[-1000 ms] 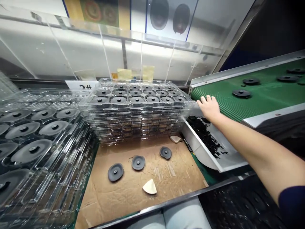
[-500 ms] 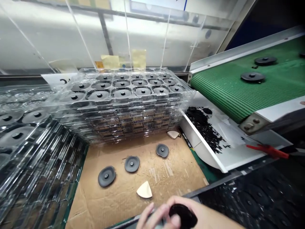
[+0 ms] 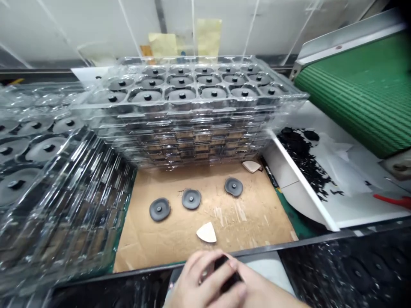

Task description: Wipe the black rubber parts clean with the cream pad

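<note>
- Handling a dark piece (image 3: 230,283), mostly hidden, with left hand (image 3: 201,284) closed over it, just before brown cardboard sheet (image 3: 150,252).
- Unable to tell grip of right hand (image 3: 249,280).
- Judged mid-handling; calls next for steady two-handed support.
- Within stacked clear plastic trays (image 3: 192,112): rounded dark-grey parts (image 3: 182,95).
- Within white tray (image 3: 356,214): loose black scraps (image 3: 302,154).

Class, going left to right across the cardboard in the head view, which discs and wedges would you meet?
Left grey disc, middle grey disc, near pale wedge, right grey disc, far pale wedge.
</note>
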Action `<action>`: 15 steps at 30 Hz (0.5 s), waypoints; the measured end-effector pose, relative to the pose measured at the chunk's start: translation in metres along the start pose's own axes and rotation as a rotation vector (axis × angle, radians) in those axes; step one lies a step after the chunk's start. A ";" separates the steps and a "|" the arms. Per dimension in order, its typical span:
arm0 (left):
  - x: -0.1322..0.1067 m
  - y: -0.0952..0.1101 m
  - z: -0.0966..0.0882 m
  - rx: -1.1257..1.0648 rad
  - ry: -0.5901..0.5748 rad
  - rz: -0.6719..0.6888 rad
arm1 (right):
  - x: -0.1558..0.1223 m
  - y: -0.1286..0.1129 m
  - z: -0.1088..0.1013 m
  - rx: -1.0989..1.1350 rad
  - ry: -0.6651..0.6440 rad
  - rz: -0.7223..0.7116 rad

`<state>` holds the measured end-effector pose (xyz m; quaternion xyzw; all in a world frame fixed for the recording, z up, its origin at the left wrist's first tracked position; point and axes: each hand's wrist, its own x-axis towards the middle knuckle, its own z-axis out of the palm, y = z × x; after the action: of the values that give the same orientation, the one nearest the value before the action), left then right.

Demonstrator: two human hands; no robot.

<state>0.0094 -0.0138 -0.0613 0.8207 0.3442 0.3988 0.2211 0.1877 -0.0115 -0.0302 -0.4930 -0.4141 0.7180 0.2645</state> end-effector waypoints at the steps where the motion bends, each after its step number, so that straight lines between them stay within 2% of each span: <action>1: -0.003 0.002 -0.002 -0.129 0.048 -0.165 | 0.005 -0.002 -0.002 -0.026 -0.085 -0.025; 2: -0.005 0.003 -0.005 -0.296 0.107 -0.368 | 0.010 -0.002 -0.003 -0.110 -0.081 -0.077; 4: -0.005 0.002 -0.011 -0.733 0.249 -0.809 | 0.025 0.003 -0.003 -0.421 0.098 -0.227; 6: -0.003 -0.001 -0.018 -1.186 0.408 -1.118 | 0.041 0.016 -0.001 -0.699 0.279 -0.349; 7: -0.001 -0.002 -0.020 -1.351 0.479 -1.188 | 0.048 0.024 0.001 -0.757 0.317 -0.373; 9: 0.001 -0.006 -0.023 -1.530 0.594 -1.225 | 0.061 0.040 0.005 -0.759 0.313 -0.396; 12: 0.003 -0.009 -0.025 -1.605 0.694 -1.214 | 0.070 0.054 0.006 -0.754 0.326 -0.447; 15: 0.005 -0.009 -0.026 -1.618 0.743 -1.233 | 0.073 0.053 0.000 -0.720 0.327 -0.481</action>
<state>-0.0130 -0.0020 -0.0493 -0.0552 0.3778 0.5517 0.7415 0.1621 0.0183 -0.1115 -0.5502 -0.6926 0.3593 0.2974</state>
